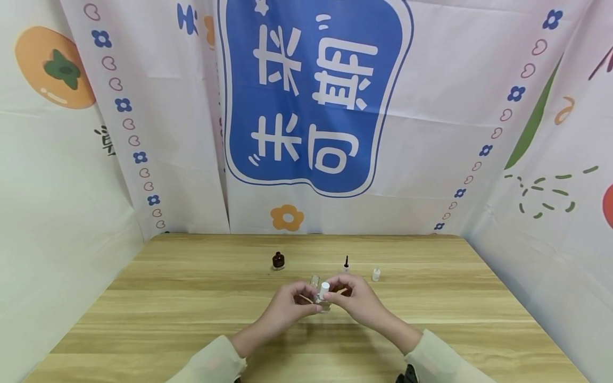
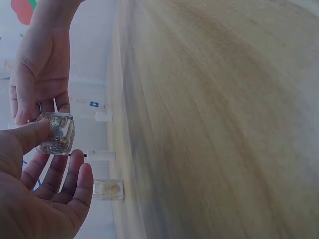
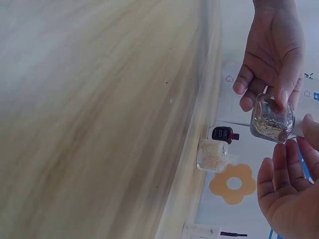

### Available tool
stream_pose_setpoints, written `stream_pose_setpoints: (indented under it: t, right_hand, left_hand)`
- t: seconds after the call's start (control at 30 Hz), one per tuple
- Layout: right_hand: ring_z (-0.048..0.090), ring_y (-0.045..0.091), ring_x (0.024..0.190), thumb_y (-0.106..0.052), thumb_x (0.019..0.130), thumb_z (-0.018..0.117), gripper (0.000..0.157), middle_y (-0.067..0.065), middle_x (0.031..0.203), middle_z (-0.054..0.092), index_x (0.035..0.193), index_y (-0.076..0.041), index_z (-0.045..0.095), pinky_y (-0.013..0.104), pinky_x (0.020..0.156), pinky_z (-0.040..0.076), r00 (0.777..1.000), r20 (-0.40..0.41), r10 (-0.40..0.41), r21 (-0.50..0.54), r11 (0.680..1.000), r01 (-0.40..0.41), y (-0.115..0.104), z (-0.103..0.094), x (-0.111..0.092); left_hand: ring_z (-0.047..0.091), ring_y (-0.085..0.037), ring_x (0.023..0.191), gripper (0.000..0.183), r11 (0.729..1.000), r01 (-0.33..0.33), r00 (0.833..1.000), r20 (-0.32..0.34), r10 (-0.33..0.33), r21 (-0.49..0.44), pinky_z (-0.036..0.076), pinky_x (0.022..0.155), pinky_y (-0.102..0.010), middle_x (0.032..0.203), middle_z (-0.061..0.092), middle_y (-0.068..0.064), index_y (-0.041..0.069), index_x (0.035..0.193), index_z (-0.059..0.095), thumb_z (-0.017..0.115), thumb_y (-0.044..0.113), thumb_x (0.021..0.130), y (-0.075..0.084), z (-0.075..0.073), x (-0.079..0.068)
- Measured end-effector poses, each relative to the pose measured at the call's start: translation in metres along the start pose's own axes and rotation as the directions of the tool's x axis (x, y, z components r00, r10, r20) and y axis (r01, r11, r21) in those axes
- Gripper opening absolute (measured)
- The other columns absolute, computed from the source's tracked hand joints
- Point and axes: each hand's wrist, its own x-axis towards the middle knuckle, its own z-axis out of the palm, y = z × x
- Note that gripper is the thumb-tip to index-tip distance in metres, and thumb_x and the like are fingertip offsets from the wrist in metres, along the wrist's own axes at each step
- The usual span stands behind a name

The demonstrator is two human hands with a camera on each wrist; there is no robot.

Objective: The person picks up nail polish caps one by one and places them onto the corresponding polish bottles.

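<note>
Above the table, a small clear nail polish bottle (image 2: 59, 134) with gold and silver glitter is pinched between the thumb and fingers of my left hand (image 1: 291, 304). My right hand (image 1: 360, 302) pinches the bottle's white cap (image 1: 325, 288) with thumb and fingertips. In the head view the cap sits at the bottle's top; whether it is threaded on cannot be seen. Just behind the hands, a second clear bottle (image 3: 213, 155) with pale contents stands on the table, partly hidden in the head view.
On the wooden table (image 1: 191, 298), a dark red polish bottle (image 1: 278, 261) stands uncapped at the back. A white cap (image 1: 346, 266) stands with its dark brush pointing up, and another white cap (image 1: 375, 275) stands to its right. Printed cloth (image 1: 431, 159) encloses the back and sides.
</note>
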Motion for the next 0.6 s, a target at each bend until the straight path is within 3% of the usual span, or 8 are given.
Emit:
stream_pose_setpoints:
  t: [0.33, 0.6]
  right_hand:
    - [0.061, 0.021, 0.090, -0.011, 0.090, 0.070, 0.014, 0.004, 0.097, 0.066, 0.103, -0.005, 0.069, 0.028, 0.072, 0.054, 1.000, 0.007, 0.023, -0.009, 1.000, -0.023, 0.006, -0.003, -0.001]
    - [0.060, 0.029, 0.090, 0.000, 0.090, 0.067, 0.012, 0.014, 0.096, 0.065, 0.102, 0.004, 0.067, 0.027, 0.070, 0.052, 0.998, 0.007, 0.062, -0.004, 0.998, -0.062, -0.022, -0.004, -0.006]
  left_hand:
    - [0.060, -0.019, 0.080, 0.020, 0.997, -0.018, 1.000, -0.016, 0.020, 0.080, 0.053, 0.068, -0.025, 0.086, 0.066, -0.001, 0.005, 0.095, 0.069, 0.079, 0.007, 0.079, -0.010, 0.005, 0.008]
    - [0.061, -0.018, 0.079, 0.020, 0.996, -0.025, 0.999, -0.029, 0.028, 0.090, 0.053, 0.068, -0.025, 0.086, 0.066, -0.002, 0.004, 0.095, 0.069, 0.079, 0.004, 0.078, -0.017, 0.009, 0.013]
